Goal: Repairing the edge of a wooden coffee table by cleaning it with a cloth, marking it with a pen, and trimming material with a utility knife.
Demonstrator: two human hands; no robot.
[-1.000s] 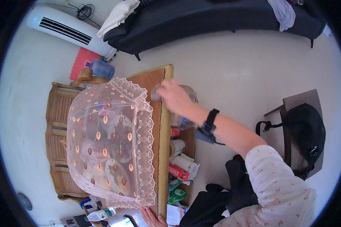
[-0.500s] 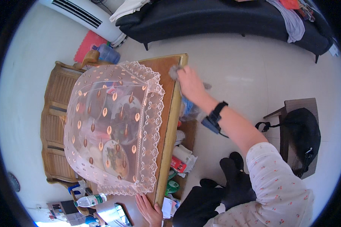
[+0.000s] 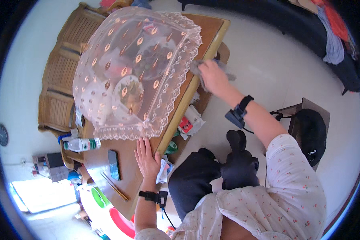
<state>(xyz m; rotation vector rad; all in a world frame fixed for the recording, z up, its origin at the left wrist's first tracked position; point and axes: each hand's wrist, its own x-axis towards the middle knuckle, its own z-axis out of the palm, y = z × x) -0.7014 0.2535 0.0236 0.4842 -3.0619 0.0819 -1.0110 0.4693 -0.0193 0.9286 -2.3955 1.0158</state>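
My right hand (image 3: 215, 79) is closed around a grey cloth (image 3: 197, 69) and presses it on the long edge of a wooden table (image 3: 211, 29). Part of the cloth hangs out beyond the hand. My left hand (image 3: 148, 161) rests flat on the tabletop near the same edge, fingers stretched out, holding nothing. Its fingertips reach the lace hem of a pink mesh food cover (image 3: 120, 82). Through the mesh a plate of food (image 3: 129, 94) and other dishes show faintly.
On the table lie a phone (image 3: 113, 165), a pair of chopsticks (image 3: 114, 187) and a water bottle (image 3: 82, 144). Packages (image 3: 192, 120) fill a shelf below. A wooden bench (image 3: 64, 72) stands behind; a black bag (image 3: 310, 134) sits on a stool at right.
My right hand has slid with the cloth along the table edge, away from the far corner and toward me. The view has shifted; my left hand stays beside the cover's hem.
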